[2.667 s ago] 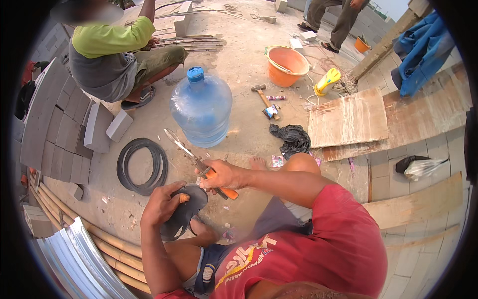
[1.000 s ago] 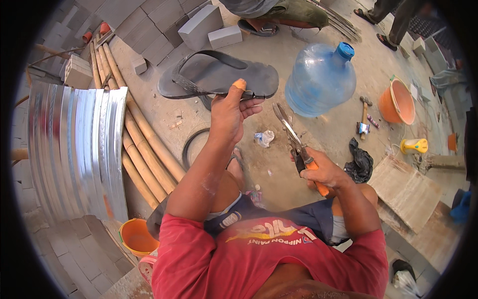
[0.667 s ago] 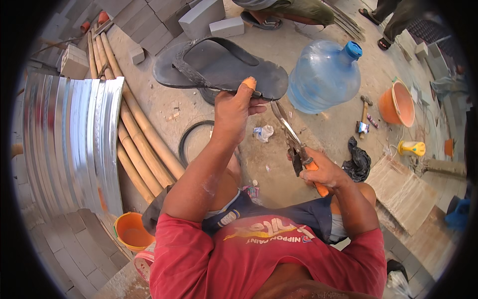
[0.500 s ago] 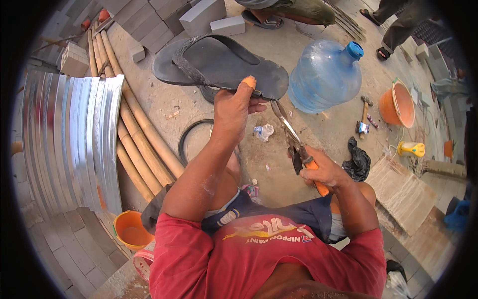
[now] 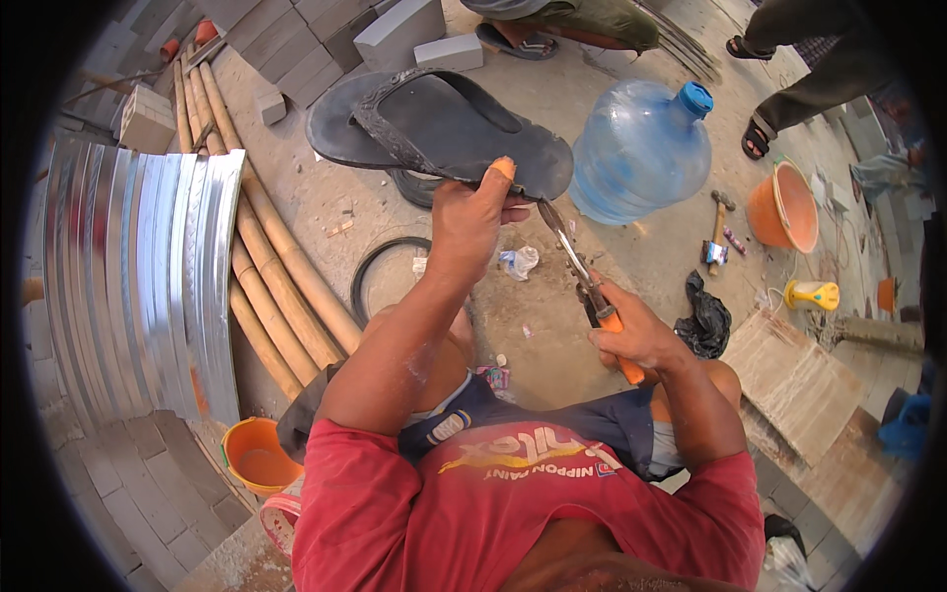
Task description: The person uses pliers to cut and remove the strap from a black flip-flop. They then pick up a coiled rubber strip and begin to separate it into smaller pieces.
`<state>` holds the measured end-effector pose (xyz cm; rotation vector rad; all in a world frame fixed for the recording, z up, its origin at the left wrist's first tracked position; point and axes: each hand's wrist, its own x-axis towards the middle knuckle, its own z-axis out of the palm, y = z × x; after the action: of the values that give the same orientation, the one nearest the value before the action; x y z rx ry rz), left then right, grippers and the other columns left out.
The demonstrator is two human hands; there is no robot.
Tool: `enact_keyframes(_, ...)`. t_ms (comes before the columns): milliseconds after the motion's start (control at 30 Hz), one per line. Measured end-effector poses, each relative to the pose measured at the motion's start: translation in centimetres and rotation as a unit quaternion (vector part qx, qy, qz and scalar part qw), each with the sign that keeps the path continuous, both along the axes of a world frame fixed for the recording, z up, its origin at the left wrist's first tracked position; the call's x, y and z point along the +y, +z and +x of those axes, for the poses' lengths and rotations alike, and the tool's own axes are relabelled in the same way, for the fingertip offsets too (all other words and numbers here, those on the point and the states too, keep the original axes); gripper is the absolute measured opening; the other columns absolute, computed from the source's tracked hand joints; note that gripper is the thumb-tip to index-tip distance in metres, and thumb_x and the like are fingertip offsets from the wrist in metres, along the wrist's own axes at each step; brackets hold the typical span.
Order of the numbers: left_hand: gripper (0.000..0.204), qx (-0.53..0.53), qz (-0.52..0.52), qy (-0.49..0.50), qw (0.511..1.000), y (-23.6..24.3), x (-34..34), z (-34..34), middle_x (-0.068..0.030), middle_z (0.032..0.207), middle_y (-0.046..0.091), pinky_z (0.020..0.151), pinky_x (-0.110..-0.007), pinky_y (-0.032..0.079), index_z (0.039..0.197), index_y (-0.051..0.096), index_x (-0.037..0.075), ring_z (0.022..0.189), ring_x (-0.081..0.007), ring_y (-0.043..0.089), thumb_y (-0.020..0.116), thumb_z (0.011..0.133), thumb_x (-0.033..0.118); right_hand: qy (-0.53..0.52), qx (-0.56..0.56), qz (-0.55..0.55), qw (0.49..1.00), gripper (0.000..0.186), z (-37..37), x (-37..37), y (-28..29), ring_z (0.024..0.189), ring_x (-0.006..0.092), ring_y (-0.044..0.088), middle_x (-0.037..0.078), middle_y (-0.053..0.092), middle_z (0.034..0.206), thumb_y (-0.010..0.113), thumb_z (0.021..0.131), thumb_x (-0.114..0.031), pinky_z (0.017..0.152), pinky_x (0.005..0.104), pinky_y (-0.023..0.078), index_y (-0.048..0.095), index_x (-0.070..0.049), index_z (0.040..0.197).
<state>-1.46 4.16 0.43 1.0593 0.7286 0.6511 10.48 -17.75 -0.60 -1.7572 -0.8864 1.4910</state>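
Note:
My left hand (image 5: 468, 219) pinches the lower edge of a black flip-flop (image 5: 449, 123) near its narrower end, thumb on top and fingers underneath. The flip-flop is held up off the ground with its strap side facing me. My right hand (image 5: 639, 331) is closed around the orange handles of metal snips (image 5: 569, 242). Their tips touch the flip-flop's edge just right of my left fingers. Whether the blades have bitten into the edge is too small to tell.
A blue water jug (image 5: 641, 153) stands just beyond the snips. Bamboo poles (image 5: 286, 286) and corrugated metal sheet (image 5: 148, 286) lie left. Right are a hammer (image 5: 718, 237), an orange bucket (image 5: 784, 209) and a black plastic bag (image 5: 703, 318). Other people's feet (image 5: 756, 138) show at the top.
The snips' handles have come closer together in my right hand, with the tips still at the flip-flop's edge. At upper right, a standing person's foot has moved nearer.

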Motion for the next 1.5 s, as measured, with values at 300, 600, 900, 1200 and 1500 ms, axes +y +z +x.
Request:
enact_keyframes(300,0.034,-0.053,-0.011,0.005,0.998,-0.2,-0.2,0.2,-0.0120,0.097,0.065,0.071,-0.031,0.059,0.108,0.059,-0.005,0.078,-0.0193,0.067,0.062,0.092,0.024,0.000,0.020,0.041,0.999,0.048,0.3,-0.2,0.0,0.082,0.0175,0.051,0.009,0.053,0.093,0.062,0.071,-0.019,0.075,0.0308,0.043,0.051,0.002,0.113)
enact_keyframes(600,0.036,-0.127,0.030,0.012,0.991,0.2,-0.2,0.1,-0.0142,0.107,0.062,0.075,-0.035,0.059,0.117,0.053,-0.006,0.086,-0.0204,0.066,0.061,0.092,0.018,0.004,0.019,0.096,0.995,0.045,0.3,-0.5,-0.7,0.092,0.0203,0.052,0.011,0.055,0.098,0.062,0.070,-0.022,0.086,0.0335,0.042,0.054,0.003,0.106)
enact_keyframes(900,0.036,-0.059,0.038,0.030,0.997,0.7,0.1,-0.3,-0.0127,0.098,0.065,0.073,-0.031,0.059,0.110,0.058,-0.008,0.082,-0.0194,0.067,0.061,0.093,0.024,0.012,-0.040,0.073,0.996,0.078,-0.2,0.0,0.4,0.109,0.0238,0.049,0.016,0.051,0.116,0.065,0.071,-0.022,0.097,0.0311,0.036,0.035,0.007,0.138)
enact_keyframes(1200,0.039,-0.060,-0.004,0.018,0.998,1.2,-0.2,-0.6,-0.0143,0.098,0.064,0.066,-0.031,0.061,0.110,0.057,-0.008,0.080,-0.0214,0.068,0.061,0.093,0.026,0.039,-0.055,0.062,0.996,0.086,0.1,-0.1,0.1,0.127,0.0310,0.043,0.023,0.045,0.132,0.066,0.072,-0.023,0.108,0.0334,0.030,0.028,0.009,0.143)
enact_keyframes(1500,0.035,-0.065,0.032,0.012,0.997,0.8,-0.4,-0.8,-0.0144,0.097,0.064,0.069,-0.031,0.060,0.108,0.058,-0.009,0.080,-0.0204,0.068,0.058,0.094,0.023,0.037,-0.052,0.047,0.997,0.083,0.1,-0.1,0.1,0.124,0.0298,0.046,0.022,0.049,0.128,0.064,0.071,-0.021,0.108,0.0339,0.031,0.031,0.008,0.142)
